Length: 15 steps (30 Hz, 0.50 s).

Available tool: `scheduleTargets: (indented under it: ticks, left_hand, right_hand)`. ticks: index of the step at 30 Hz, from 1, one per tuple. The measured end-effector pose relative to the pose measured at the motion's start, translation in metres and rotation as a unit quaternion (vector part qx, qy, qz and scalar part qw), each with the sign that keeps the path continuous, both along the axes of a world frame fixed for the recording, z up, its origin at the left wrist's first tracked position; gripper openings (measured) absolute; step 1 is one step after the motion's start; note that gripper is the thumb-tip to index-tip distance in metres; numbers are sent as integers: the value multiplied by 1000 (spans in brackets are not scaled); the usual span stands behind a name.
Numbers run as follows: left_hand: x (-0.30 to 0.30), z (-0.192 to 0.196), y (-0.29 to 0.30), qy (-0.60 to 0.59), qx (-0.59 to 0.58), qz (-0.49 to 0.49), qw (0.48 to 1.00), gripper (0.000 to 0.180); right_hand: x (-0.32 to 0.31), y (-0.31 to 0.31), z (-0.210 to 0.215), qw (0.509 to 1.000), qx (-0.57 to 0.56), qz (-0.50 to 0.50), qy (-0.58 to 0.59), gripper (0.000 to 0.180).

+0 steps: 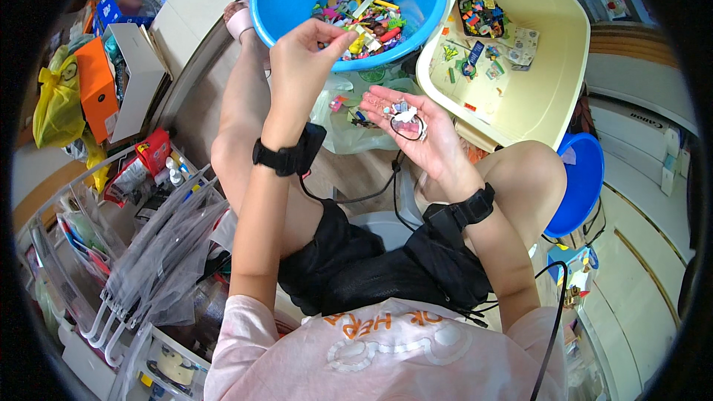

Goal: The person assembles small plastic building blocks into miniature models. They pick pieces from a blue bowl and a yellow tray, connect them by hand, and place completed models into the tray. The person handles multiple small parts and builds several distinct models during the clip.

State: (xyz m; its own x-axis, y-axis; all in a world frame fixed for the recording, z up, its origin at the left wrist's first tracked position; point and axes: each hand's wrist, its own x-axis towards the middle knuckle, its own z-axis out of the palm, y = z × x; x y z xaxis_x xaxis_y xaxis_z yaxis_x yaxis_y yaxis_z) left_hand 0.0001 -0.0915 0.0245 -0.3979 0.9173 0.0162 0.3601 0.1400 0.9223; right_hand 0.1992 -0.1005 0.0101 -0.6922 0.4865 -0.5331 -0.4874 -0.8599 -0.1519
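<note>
My left hand (303,59) hovers over the near rim of a round blue tub (278,7), thumb and fingers pinched together. What the fingertips hold, if anything, is too small to make out. Inside that tub lies a heap of mixed small toy pieces (382,26) in many colours. Just below the tub, my right hand (438,150) is turned palm up, fingers stretched out, with a little pile of small pieces (405,117) resting on it. White, pink and bluish bits show there, along with a thin dark loop.
A cream basin (549,67) at the upper right holds a dark tray of bricks (481,13) and loose pieces. Under the tub's near side is a translucent plastic bag (334,122). A blue bucket (575,186) stands beside my right knee; a wire rack (122,282) is at left.
</note>
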Motion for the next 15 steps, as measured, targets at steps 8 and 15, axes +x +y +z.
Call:
scheduleTargets:
  ticks: [8, 15]
  left_hand:
    - [8, 20, -1, 89, 46, -222, 970, 11]
    - [27, 30, -14, 193, -3, -332, 924, 18]
  right_hand:
    - [-3, 4, 0, 999, 1, -24, -47, 44]
    - [8, 6, -11, 998, -40, -46, 24, 33]
